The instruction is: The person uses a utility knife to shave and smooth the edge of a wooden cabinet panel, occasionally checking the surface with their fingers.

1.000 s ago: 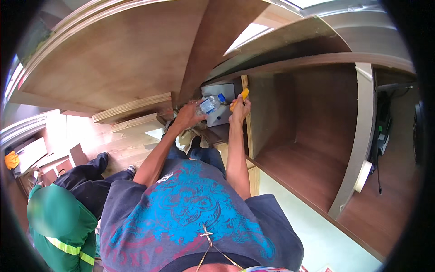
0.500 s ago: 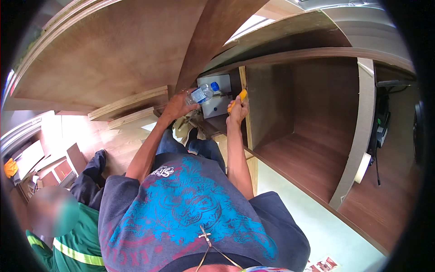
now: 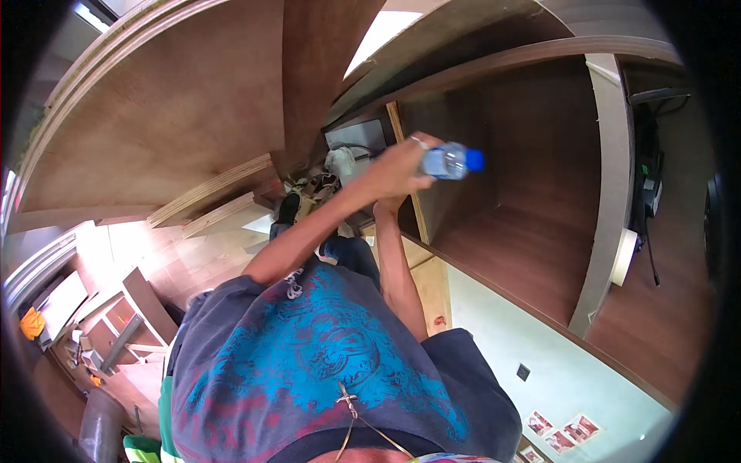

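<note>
My left hand [image 3: 405, 168] grips a clear plastic bottle [image 3: 448, 161] with a blue cap, held sideways in front of the open brown cabinet compartment [image 3: 540, 193]. Below and behind it is my right hand [image 3: 388, 204]; its fingers are hidden by my left hand, and the yellow tool does not show. Left of both hands are a grey metal plate [image 3: 355, 134] and a crumpled pale item [image 3: 340, 162], beside an upright pale wooden strip [image 3: 419, 216].
A large plywood panel [image 3: 147, 108] and stacked boards [image 3: 208, 185] stand at left. The right compartment holds black equipment [image 3: 648, 185] near a white roll [image 3: 624, 258]. Loose cabinet parts [image 3: 143, 309] lie at lower left, with a co-worker's green clothing [image 3: 140, 449] at the bottom edge.
My left hand has swung right with the bottle, across my right hand, which it now covers along with the yellow tool. The co-worker has mostly slipped out of view behind my body.
</note>
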Action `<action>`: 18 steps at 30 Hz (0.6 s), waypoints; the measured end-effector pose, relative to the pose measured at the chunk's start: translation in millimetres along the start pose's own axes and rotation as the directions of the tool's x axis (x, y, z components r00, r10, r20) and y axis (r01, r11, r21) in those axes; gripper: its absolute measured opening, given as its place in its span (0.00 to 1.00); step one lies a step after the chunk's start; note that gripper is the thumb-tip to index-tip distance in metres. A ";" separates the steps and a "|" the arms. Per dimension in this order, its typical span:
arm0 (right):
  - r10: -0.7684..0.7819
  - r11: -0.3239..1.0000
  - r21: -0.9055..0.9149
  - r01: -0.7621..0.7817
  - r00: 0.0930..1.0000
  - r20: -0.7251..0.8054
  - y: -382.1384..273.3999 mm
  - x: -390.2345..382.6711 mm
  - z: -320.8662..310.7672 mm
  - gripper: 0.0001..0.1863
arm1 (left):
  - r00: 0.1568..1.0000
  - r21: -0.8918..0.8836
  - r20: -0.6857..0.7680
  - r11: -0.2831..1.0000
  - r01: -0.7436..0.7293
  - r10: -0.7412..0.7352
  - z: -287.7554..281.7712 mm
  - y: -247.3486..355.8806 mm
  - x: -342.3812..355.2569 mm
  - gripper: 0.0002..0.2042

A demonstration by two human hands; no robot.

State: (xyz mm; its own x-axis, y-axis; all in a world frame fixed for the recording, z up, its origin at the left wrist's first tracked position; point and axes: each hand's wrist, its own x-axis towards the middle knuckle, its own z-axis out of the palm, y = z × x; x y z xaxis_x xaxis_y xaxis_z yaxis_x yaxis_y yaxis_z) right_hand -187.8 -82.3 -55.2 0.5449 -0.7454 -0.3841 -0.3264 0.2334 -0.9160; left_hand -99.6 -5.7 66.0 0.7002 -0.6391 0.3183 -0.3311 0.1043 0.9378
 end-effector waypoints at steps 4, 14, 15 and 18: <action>0.026 0.996 -0.077 -0.033 0.995 -0.091 10.3 2.4 0.0 0.17 | 0.982 -0.019 0.178 0.998 -0.055 0.058 71.0 15.4 37.2 0.26; -0.036 0.980 -0.197 0.039 0.999 0.017 10.1 -2.1 -13.4 0.20 | 0.948 -0.066 0.312 0.995 0.081 -0.057 192.8 -20.9 42.3 0.26; -0.043 0.981 -0.189 0.045 0.999 0.015 13.0 -1.2 -14.8 0.21 | 0.937 -0.041 0.334 0.992 0.119 -0.098 194.4 -21.7 40.8 0.26; -0.060 0.988 -0.144 0.064 0.998 0.030 14.2 -3.1 -11.2 0.21 | 0.932 0.035 0.353 0.997 0.075 -0.083 193.5 -23.6 35.7 0.27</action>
State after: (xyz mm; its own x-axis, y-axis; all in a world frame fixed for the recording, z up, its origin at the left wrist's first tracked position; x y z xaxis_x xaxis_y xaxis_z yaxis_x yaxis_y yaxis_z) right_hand -202.8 -83.7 -65.7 0.5865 -0.7390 -0.3316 -0.3987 0.0930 -0.9124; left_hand -189.2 -178.4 28.4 0.4567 -0.8732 0.1703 -0.3000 0.0290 0.9535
